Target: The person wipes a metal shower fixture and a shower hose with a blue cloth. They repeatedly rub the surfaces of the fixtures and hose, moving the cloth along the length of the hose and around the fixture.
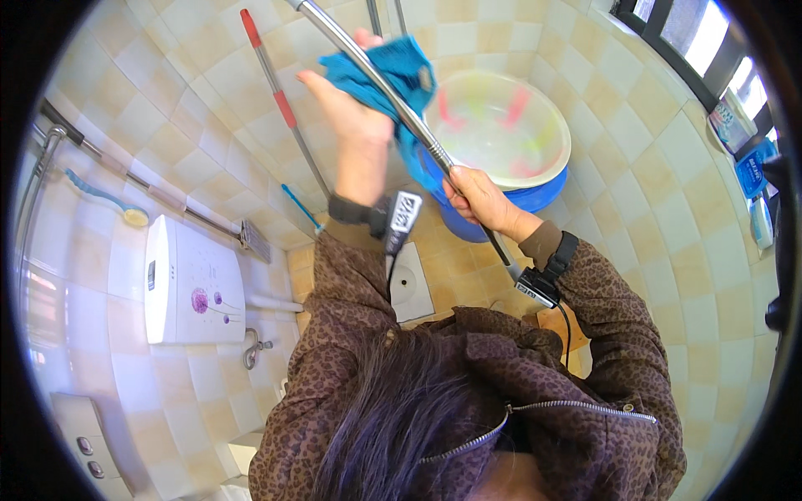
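A long metal pole (418,122) runs slantwise from the top of the view down to beside my right sleeve. My right hand (485,197) is closed around its lower part. Higher up, my left hand (354,116) is spread with the palm turned up and the thumb apart, and a blue cloth (401,72) lies between it and the pole. Part of the cloth hangs down towards the basins; whether some fingers behind it grip it is hidden. The pole's upper end is outside the view.
A whitish plastic basin (501,131) rests on a blue one (542,195). A red-handled pole (285,109) leans at the tiled wall. A water heater (203,285), a long-handled brush (106,197) and a squat toilet (410,288) are around me. Bottles (755,169) stand at the window.
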The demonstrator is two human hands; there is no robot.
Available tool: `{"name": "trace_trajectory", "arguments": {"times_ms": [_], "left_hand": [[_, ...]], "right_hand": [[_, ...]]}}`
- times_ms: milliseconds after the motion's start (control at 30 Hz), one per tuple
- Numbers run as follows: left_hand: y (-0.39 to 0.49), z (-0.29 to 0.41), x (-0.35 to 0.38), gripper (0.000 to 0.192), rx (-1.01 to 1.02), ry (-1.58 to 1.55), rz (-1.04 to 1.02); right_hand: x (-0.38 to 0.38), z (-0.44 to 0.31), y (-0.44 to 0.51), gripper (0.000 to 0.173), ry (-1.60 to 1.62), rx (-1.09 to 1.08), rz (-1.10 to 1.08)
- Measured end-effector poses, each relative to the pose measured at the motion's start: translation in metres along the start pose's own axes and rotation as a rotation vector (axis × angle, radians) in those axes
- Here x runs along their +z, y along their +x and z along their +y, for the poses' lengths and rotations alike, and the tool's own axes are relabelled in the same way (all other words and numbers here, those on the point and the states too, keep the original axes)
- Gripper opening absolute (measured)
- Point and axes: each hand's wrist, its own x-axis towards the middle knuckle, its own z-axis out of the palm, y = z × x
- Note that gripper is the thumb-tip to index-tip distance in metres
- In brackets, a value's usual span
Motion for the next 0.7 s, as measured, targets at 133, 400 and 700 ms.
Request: {"name": "trace_trajectory", "arguments": {"times_ms": [133, 400, 700], "left_hand": [[-0.059, -0.048, -0.005, 0.074, -0.209, 0.084, 0.040], [-0.093, -0.063, -0.048, 0.068, -0.271, 0.700, -0.188], [-0.122, -0.038, -0.103, 0.073, -0.776, 0.086, 0.276]], "right_hand": [[-0.011, -0.009, 0.006, 0.053, -0.138, -0.100, 0.076], [-0.028, -0.011, 0.007, 0.042, -0.346, -0.186, 0.326], [-0.027, -0.001, -0.001, 0.036, -0.328, -0.186, 0.407]]}}
